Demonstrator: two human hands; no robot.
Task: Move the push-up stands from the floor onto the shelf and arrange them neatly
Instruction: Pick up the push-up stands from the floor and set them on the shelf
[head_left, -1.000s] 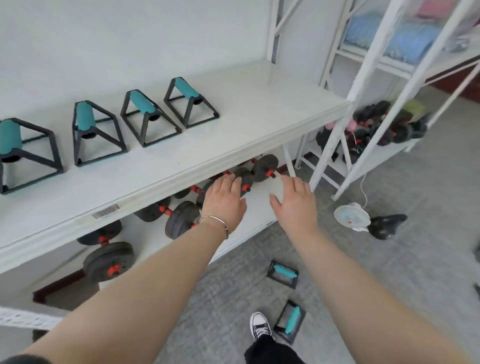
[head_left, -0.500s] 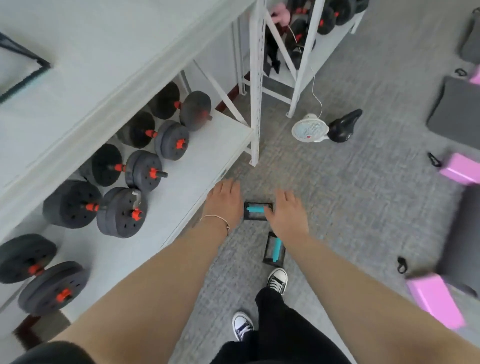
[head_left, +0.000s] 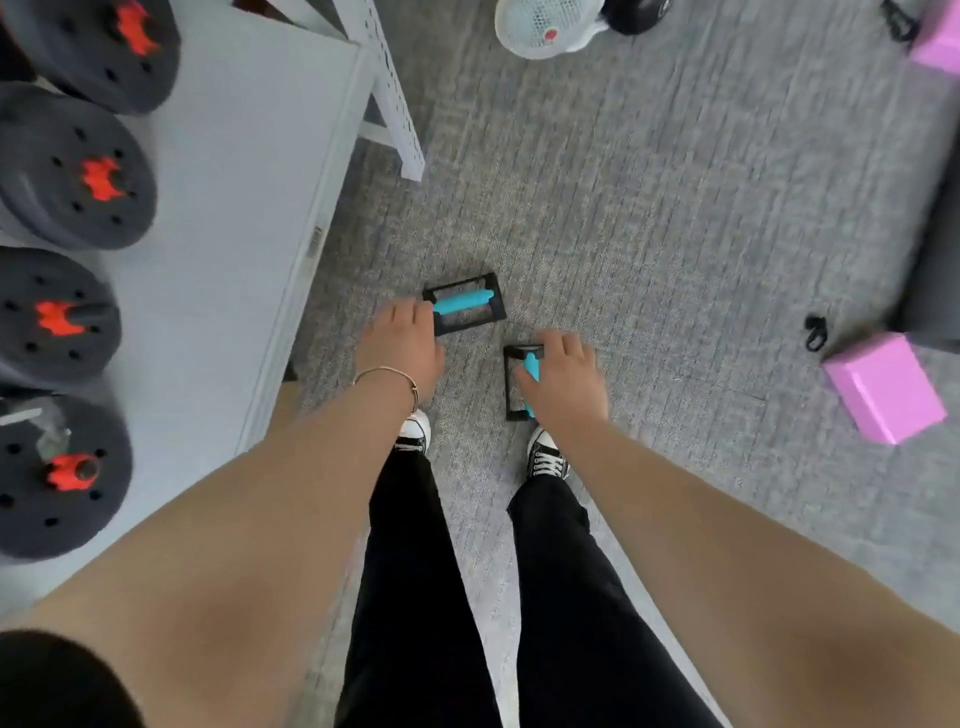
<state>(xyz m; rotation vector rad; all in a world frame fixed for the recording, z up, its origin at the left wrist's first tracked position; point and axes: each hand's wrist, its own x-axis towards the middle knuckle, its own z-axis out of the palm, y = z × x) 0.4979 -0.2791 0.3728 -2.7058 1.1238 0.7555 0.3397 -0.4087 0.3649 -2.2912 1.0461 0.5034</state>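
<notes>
1. Head view, hands. The person is bending over the grey carpet (head_left: 649, 208) with both arms reaching down. The left hand (head_left: 402, 348) is arriving at the left end of the far push-up stand (head_left: 464, 309), fingers loosely spread and not yet wrapped round the blue grip. The right hand (head_left: 563, 376) is lying over the near push-up stand (head_left: 522, 382); its thumb is resting on the blue grip, but whether the fingers are closing beneath it cannot be told.

2. Head view, task objects. Both stands are sitting upright on the carpet just ahead of the shoes (head_left: 543, 457), near each other but apart, the far one crosswise, the near one lengthwise. The lower shelf (head_left: 234, 208) holding dumbbells (head_left: 72, 176) is lying to the left; the destination shelf is out of frame.

3. Head view, technique (judgement). Each hand is best closing fully round the padded grip at its middle, so the frame is hanging level. The left hand needs sliding further right first. Lifting straight up is avoiding knocks between stands.
</notes>
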